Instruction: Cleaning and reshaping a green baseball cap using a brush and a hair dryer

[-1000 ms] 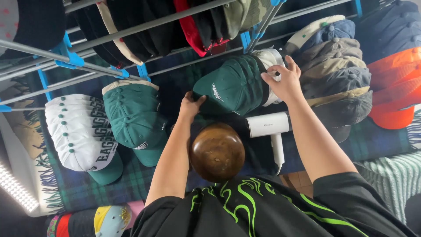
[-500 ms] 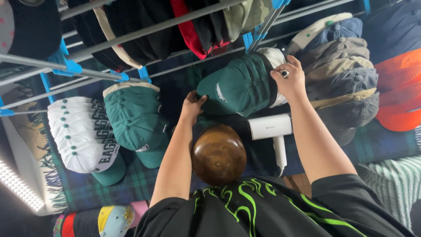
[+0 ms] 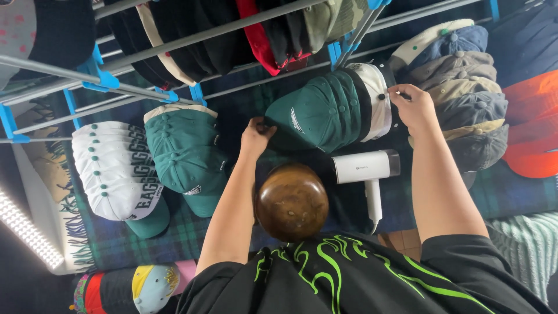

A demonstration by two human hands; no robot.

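Stack of dark green cotton caps [image 3: 322,113], lying over plaid blanket [image 3: 104,250] above round wooden block [image 3: 292,202]: my left hand [image 3: 257,135] pinches its brim steady, my right hand [image 3: 414,107] grips the white end cap [image 3: 379,99].

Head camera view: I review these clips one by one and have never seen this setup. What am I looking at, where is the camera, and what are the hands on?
There is no machine here, just a person working with bare hands. The single camera sits on their head and looks down, so the arms reach up into the picture from the black shirt with green lines at the bottom.

The left hand grips the brim end of a stack of dark green caps. The right hand touches the other end, where a white cap sits against the stack.

All of it lies on a dark plaid blanket. Near the hands are a round wooden form and a white handheld appliance. To the left lie stacks of white caps and more green caps, with grey and orange ones to the right. A metal rack of hanging caps runs across the top.
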